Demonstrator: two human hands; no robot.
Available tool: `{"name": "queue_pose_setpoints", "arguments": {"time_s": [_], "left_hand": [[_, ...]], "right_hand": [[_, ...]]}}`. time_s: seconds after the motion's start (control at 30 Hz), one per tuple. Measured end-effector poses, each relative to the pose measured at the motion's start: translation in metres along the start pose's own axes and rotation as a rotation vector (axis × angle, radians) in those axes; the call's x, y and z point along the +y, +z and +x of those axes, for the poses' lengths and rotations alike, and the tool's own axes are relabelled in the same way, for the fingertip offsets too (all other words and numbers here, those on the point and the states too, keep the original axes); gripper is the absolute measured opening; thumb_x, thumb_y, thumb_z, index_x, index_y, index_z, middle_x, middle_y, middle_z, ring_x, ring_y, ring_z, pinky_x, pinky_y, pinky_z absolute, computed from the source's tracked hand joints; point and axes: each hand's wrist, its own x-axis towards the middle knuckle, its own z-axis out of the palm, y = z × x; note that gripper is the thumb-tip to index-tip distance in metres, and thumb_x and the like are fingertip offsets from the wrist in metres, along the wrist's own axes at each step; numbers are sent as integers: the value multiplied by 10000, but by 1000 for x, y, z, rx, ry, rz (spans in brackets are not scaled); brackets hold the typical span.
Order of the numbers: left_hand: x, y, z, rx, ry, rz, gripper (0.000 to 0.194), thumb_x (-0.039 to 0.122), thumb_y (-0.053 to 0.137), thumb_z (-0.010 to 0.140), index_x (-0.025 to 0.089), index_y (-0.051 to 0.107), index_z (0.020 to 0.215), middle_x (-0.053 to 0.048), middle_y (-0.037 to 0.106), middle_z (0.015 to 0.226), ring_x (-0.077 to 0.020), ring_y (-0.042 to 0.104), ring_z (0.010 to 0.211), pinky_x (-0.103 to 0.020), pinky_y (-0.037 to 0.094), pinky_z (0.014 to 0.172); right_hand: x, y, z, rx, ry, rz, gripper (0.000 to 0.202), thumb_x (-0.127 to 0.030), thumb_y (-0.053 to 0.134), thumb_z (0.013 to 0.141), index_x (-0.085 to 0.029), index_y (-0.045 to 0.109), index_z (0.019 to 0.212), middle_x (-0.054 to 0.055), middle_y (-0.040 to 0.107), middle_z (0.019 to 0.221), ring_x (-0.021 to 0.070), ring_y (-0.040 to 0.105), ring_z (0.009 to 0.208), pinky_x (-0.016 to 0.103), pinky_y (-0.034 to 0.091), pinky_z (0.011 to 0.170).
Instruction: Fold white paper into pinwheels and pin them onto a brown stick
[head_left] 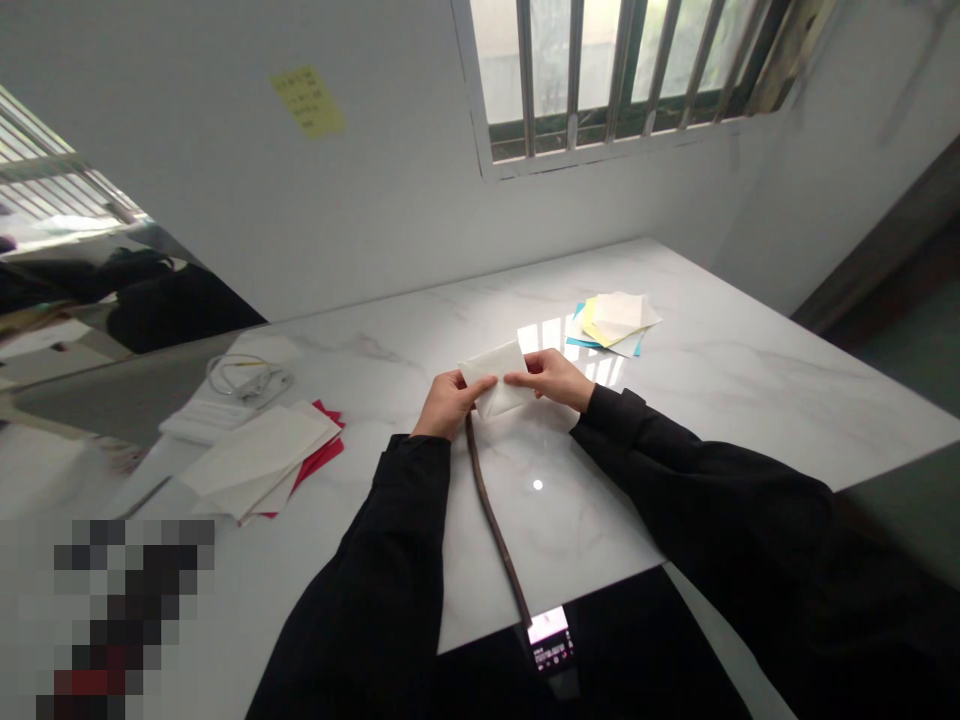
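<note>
We hold a sheet of cream paper (496,378) above the white table (420,345), and a crease shows across it. Our left hand (446,405) is closed to a pinch on its left edge, thumb on top and fingers behind. Our right hand (559,379) pinches its right edge the same way, the two thumb tips close together near its middle.

Around the cream paper the table is busy mostly at the sides. To its left lies a fanned pile of white and red papers (262,460), and beyond that pile sits a coiled white cable (247,380). To its right and farther back is a smaller pile of white, yellow and blue papers (615,322). From just below its left side a thin brown strip (491,515) runs towards us, ending at a lit screen (551,640); we cannot tell whether the strip is cord or stick. It crosses the space between our forearms. Our dark sleeves (394,520) hide parts of the table on both sides of that space.

Well behind the cream paper are the wall's yellow note (307,102), to its left, and a barred window (592,75), to its right.
</note>
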Motion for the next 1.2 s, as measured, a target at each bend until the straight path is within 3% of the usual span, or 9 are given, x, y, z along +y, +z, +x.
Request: {"name": "queue_pose_setpoints", "arguments": {"time_s": [0.2, 0.53, 0.7, 1.0, 1.2], "left_hand": [[1, 0, 0, -7, -7, 11, 537, 496, 931, 530, 101, 779, 860, -60, 726, 714, -181, 628, 638, -271, 495, 588], [-3, -1, 2, -23, -10, -35, 577, 517, 938, 537, 101, 773, 900, -84, 762, 836, -188, 658, 703, -283, 527, 643], [-4, -4, 2, -27, 1, 54, 589, 585, 895, 595, 107, 771, 916, -74, 740, 824, -155, 613, 660, -234, 445, 549], [1, -10, 3, -37, -18, 34, 498, 571, 904, 592, 135, 716, 740, -28, 674, 703, -128, 575, 619, -230, 464, 559], [-9, -11, 8, -17, 28, 58, 535, 573, 891, 619, 112, 790, 872, -72, 743, 801, -146, 600, 643, -238, 451, 549]], "right_hand": [[4, 1, 1, -10, -29, -19, 369, -457, 757, 833, -115, 789, 967, 31, 673, 707, 100, 511, 564, 208, 407, 485], [5, 1, 3, 30, -17, -20, 343, -423, 749, 840, -104, 784, 962, 34, 688, 726, 99, 526, 560, 210, 407, 477], [7, 0, 4, 53, -21, -13, 323, -422, 758, 832, -114, 778, 928, 22, 682, 716, 97, 526, 559, 206, 414, 479], [5, -1, 4, 83, -16, -16, 306, -401, 752, 830, -108, 769, 914, 36, 688, 748, 102, 532, 574, 211, 392, 467], [2, 1, 2, 69, -10, 1, 314, -411, 750, 821, -107, 769, 901, 33, 682, 738, 102, 528, 582, 210, 403, 477]]}}
